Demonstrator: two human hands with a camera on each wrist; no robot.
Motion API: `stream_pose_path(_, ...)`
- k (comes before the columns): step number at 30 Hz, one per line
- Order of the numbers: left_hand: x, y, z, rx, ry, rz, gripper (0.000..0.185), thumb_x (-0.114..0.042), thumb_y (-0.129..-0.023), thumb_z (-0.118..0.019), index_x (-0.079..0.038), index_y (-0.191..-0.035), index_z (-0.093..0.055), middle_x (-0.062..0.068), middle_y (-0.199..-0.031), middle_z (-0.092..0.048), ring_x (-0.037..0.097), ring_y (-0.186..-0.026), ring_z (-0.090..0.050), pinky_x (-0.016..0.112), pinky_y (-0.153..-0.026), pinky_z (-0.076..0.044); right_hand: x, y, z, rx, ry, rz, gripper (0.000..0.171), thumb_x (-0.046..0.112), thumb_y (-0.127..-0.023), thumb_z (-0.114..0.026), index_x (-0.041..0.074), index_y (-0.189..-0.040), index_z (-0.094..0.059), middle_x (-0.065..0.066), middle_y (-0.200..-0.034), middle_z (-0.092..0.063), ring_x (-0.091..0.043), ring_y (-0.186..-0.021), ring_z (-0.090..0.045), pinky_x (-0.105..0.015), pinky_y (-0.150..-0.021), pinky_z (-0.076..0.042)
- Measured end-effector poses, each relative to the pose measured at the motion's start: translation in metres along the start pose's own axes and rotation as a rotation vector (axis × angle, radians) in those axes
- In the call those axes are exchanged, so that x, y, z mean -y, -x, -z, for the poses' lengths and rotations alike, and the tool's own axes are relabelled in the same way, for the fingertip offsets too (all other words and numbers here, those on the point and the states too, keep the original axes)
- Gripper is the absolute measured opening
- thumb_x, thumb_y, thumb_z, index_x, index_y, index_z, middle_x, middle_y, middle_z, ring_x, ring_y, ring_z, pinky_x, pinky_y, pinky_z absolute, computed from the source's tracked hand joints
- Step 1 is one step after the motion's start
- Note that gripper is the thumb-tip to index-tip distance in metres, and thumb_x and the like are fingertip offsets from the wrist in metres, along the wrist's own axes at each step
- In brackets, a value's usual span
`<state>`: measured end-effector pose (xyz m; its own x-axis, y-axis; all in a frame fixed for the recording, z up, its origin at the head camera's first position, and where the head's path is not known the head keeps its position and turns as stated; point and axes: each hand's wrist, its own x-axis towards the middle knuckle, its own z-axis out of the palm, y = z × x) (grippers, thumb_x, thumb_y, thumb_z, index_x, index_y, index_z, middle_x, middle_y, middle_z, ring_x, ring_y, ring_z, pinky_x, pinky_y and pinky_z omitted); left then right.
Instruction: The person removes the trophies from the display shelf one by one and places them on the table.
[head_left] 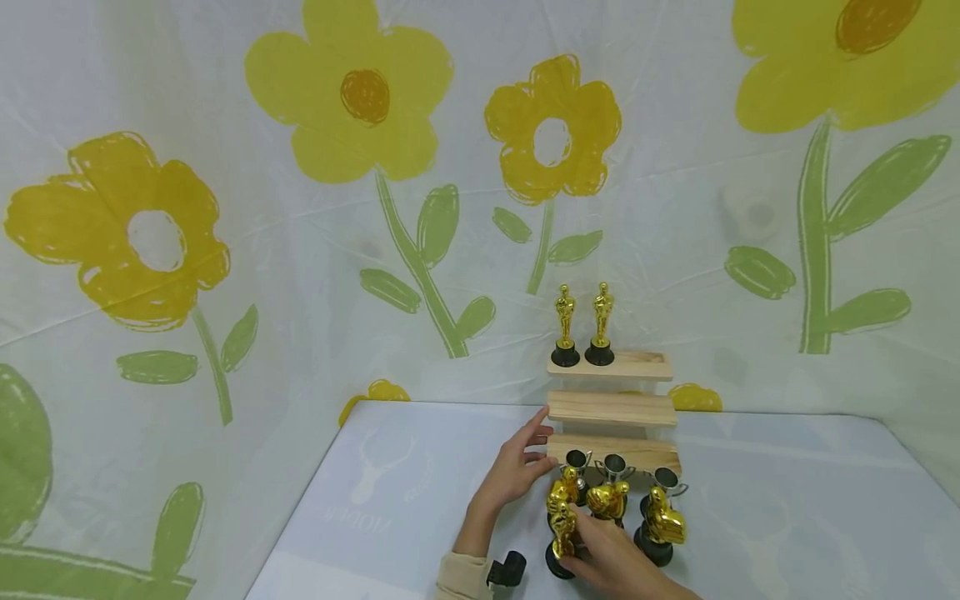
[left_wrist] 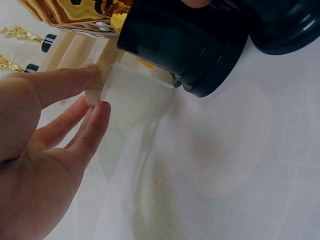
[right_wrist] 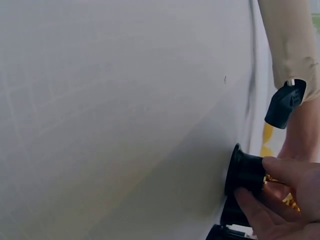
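Note:
My right hand (head_left: 583,546) grips a gold statuette (head_left: 561,521) by its round black base (right_wrist: 245,172) at the table's near edge; in the right wrist view, thumb and fingers (right_wrist: 272,202) curl round that base. My left hand (head_left: 532,450) lies open, its straight fingertips (left_wrist: 92,72) touching the left end of the lowest step of a three-step wooden stand (head_left: 611,408). In the left wrist view the black base (left_wrist: 185,50) stands just right of that hand. Two gold statuettes (head_left: 565,325) stand on the top step.
Several gold and silver cup trophies (head_left: 660,521) crowd the pale table (head_left: 390,500) in front of the stand. A flower-printed cloth (head_left: 360,100) hangs behind. A black wrist-camera mount (right_wrist: 285,102) sits at my left sleeve.

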<state>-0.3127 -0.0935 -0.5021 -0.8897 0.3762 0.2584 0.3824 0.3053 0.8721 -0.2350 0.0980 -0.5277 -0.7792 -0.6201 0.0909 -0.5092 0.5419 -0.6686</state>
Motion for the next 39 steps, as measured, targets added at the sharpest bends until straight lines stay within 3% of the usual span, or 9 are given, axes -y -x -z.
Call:
stream_pose_path(3, 0.009, -0.002, -0.003, 0.001, 0.008, 0.015, 0.076, -0.001, -0.089, -0.067, -0.009, -0.154, -0.030, 0.027, -0.133, -0.055, 0.042, -0.120, -0.057, 0.051, -0.095, -0.054, -0.001, 0.000, -0.001, -0.006, 0.023, 0.009, 0.047, 0.021, -0.086, -0.075, -0.003, -0.121, -0.053, -0.005, -0.095, -0.071, -0.011, -0.085, -0.071, -0.023, -0.067, -0.059)
stream_pose_path(10, 0.034, -0.007, -0.008, -0.005, -0.029, 0.026, 0.079, -0.006, -0.090, -0.069, -0.020, -0.156, -0.028, 0.018, -0.134, -0.057, 0.034, -0.121, -0.059, 0.044, -0.095, -0.056, 0.000, 0.000, -0.001, -0.005, 0.042, 0.012, 0.040, 0.022, -0.087, -0.074, 0.000, -0.115, -0.054, -0.003, -0.089, -0.070, -0.009, -0.080, -0.070, -0.020, -0.063, -0.057)
stream_pose_path(15, 0.025, -0.005, -0.006, -0.003, -0.018, 0.014, 0.077, -0.004, -0.090, -0.068, -0.015, -0.155, -0.028, 0.022, -0.133, -0.056, 0.037, -0.120, -0.058, 0.046, -0.095, -0.056, 0.002, 0.000, -0.001, -0.005, 0.082, 0.006, 0.045, 0.022, -0.087, -0.074, -0.005, -0.118, -0.055, 0.000, -0.085, -0.068, -0.003, -0.075, -0.064, -0.022, -0.058, -0.053)
stream_pose_path(20, 0.005, 0.000, -0.001, 0.002, -0.005, 0.000, 0.075, -0.001, -0.089, -0.067, -0.010, -0.154, -0.030, 0.028, -0.132, -0.055, 0.041, -0.118, -0.058, 0.047, -0.093, -0.056, 0.003, -0.001, -0.001, 0.020, 0.070, -0.040, 0.039, 0.026, -0.088, -0.073, 0.001, -0.113, -0.057, 0.002, -0.084, -0.067, -0.002, -0.073, -0.063, -0.023, -0.056, -0.052)
stream_pose_path(25, 0.004, 0.001, -0.002, -0.008, -0.038, -0.022, 0.076, -0.001, -0.089, -0.068, -0.009, -0.154, -0.030, 0.028, -0.131, -0.055, 0.041, -0.116, -0.059, 0.043, -0.088, -0.059, 0.001, -0.001, -0.001, 0.037, 0.051, -0.062, 0.043, 0.029, -0.088, -0.072, -0.001, -0.114, -0.057, 0.005, -0.081, -0.065, 0.002, -0.069, -0.058, -0.022, -0.055, -0.049)
stream_pose_path(29, 0.001, 0.003, -0.002, -0.006, -0.026, -0.003, 0.074, -0.002, -0.089, -0.068, -0.009, -0.154, -0.031, 0.027, -0.132, -0.056, 0.042, -0.118, -0.058, 0.047, -0.092, -0.057, 0.000, 0.004, 0.001, 0.016, 0.034, -0.036, 0.047, 0.031, -0.087, -0.074, -0.001, -0.116, -0.054, 0.005, -0.078, -0.064, 0.005, -0.065, -0.054, -0.019, -0.052, -0.046)
stream_pose_path(34, -0.002, 0.003, -0.001, -0.005, -0.012, 0.020, 0.074, -0.002, -0.090, -0.068, -0.011, -0.154, -0.031, 0.026, -0.132, -0.056, 0.041, -0.120, -0.058, 0.049, -0.094, -0.055, 0.000, 0.010, 0.008, 0.028, -0.054, -0.024, 0.045, 0.028, -0.086, -0.075, 0.006, -0.115, -0.049, -0.001, -0.086, -0.070, 0.002, -0.070, -0.062, -0.018, -0.056, -0.052)
stream_pose_path(39, 0.005, 0.000, -0.002, 0.005, 0.003, 0.035, 0.075, -0.004, -0.090, -0.068, -0.012, -0.154, -0.030, 0.025, -0.133, -0.056, 0.040, -0.121, -0.058, 0.049, -0.095, -0.055, 0.004, 0.017, 0.017, 0.119, -0.184, -0.096, 0.051, 0.026, -0.088, -0.074, 0.005, -0.124, -0.044, -0.002, -0.088, -0.071, -0.003, -0.070, -0.066, -0.020, -0.060, -0.054)
